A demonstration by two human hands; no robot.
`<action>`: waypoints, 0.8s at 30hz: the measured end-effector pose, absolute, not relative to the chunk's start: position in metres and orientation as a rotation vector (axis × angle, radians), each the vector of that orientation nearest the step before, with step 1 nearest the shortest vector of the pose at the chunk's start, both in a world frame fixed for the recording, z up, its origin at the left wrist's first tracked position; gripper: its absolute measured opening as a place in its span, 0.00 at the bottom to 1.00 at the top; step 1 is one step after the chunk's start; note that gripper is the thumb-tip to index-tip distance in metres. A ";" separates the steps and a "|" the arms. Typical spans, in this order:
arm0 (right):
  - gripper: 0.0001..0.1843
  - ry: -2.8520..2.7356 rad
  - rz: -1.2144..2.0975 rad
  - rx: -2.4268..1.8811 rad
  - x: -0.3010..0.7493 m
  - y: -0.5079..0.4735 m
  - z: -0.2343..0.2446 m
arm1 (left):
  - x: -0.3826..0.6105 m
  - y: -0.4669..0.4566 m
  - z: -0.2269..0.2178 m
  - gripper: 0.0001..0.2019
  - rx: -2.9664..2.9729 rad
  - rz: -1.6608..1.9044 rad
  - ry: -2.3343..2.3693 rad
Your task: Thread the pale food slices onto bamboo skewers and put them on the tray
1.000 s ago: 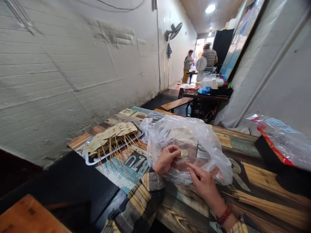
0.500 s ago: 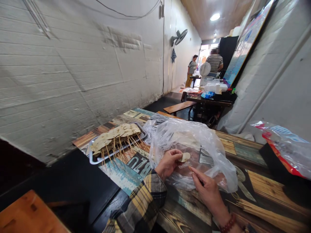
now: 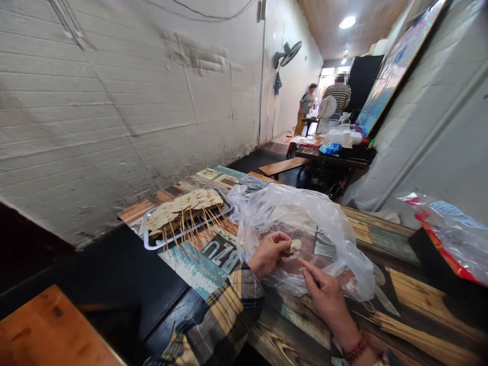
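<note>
My left hand [image 3: 269, 252] pinches a small pale food slice [image 3: 295, 245] over a crumpled clear plastic bag [image 3: 305, 223]. My right hand [image 3: 322, 295] is closed on a thin bamboo skewer [image 3: 301, 263] whose tip points at the slice. Both hands hover above the painted wooden table [image 3: 290, 325]. To the left, a metal tray [image 3: 152, 241] holds several finished skewers of pale slices [image 3: 183, 208].
A bundle of bare bamboo skewers [image 3: 412, 330] lies at the right. A black box with a red and clear bag [image 3: 450, 239] stands at the far right. A white brick wall runs along the left. Two people stand far down the aisle by another table [image 3: 331, 152] and bench [image 3: 282, 166].
The view has shifted slightly. My left hand has folded the slice smaller and my right hand has brought the skewer tip closer to it.
</note>
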State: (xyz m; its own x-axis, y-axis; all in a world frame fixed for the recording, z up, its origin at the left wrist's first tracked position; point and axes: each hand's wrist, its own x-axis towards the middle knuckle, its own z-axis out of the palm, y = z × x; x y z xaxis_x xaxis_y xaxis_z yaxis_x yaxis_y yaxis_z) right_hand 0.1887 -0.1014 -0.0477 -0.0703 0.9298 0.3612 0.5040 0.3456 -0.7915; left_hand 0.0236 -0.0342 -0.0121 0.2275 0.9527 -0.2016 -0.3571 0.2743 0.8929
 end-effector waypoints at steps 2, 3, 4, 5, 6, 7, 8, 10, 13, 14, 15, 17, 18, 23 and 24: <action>0.21 -1.698 0.605 -1.311 0.189 -0.102 -0.047 | 0.024 -0.034 -0.012 0.16 0.862 1.094 0.901; 0.21 -1.689 0.609 -1.326 0.189 -0.102 -0.047 | 0.024 -0.034 -0.013 0.16 0.879 1.104 0.899; 0.22 -1.680 0.611 -1.341 0.189 -0.102 -0.047 | 0.024 -0.034 -0.013 0.16 0.897 1.111 0.894; 0.22 -1.673 0.614 -1.353 0.189 -0.102 -0.046 | 0.024 -0.033 -0.013 0.17 0.914 1.118 0.891; 0.23 -1.667 0.615 -1.361 0.189 -0.102 -0.046 | 0.024 -0.033 -0.013 0.17 0.930 1.121 0.889; 0.23 -1.662 0.613 -1.364 0.189 -0.102 -0.045 | 0.024 -0.033 -0.013 0.17 0.943 1.123 0.889; 0.23 -1.660 0.609 -1.363 0.188 -0.102 -0.045 | 0.024 -0.033 -0.013 0.18 0.954 1.123 0.892; 0.22 -1.659 0.601 -1.362 0.188 -0.102 -0.044 | 0.024 -0.033 -0.013 0.17 0.971 1.123 0.897; 0.22 -1.662 0.598 -1.367 0.188 -0.102 -0.044 | 0.024 -0.032 -0.013 0.17 1.000 1.118 0.911; 0.22 -1.661 0.594 -1.367 0.188 -0.102 -0.044 | 0.024 -0.032 -0.014 0.16 1.011 1.115 0.920; 0.22 -1.659 0.589 -1.366 0.188 -0.102 -0.044 | 0.024 -0.031 -0.015 0.16 1.023 1.111 0.932; 0.22 -1.660 0.579 -1.363 0.188 -0.102 -0.044 | 0.024 -0.031 -0.016 0.15 1.045 1.103 0.960; 0.22 -1.661 0.578 -1.366 0.188 -0.102 -0.044 | 0.024 -0.031 -0.017 0.15 1.052 1.098 0.973; 0.22 -1.649 0.595 -1.397 0.188 -0.102 -0.042 | 0.023 -0.032 -0.017 0.14 1.047 1.060 1.005; 0.22 -1.646 0.599 -1.400 0.188 -0.102 -0.042 | 0.023 -0.032 -0.017 0.14 1.048 1.053 1.008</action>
State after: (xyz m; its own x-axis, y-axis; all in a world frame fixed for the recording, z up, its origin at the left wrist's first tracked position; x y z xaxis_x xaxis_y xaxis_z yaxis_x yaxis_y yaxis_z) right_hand 0.1875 -0.1023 -0.0419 0.0100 0.9528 0.3036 0.5345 0.2515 -0.8069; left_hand 0.0227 -0.0323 -0.0168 0.1944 0.9724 -0.1289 -0.1708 0.1629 0.9717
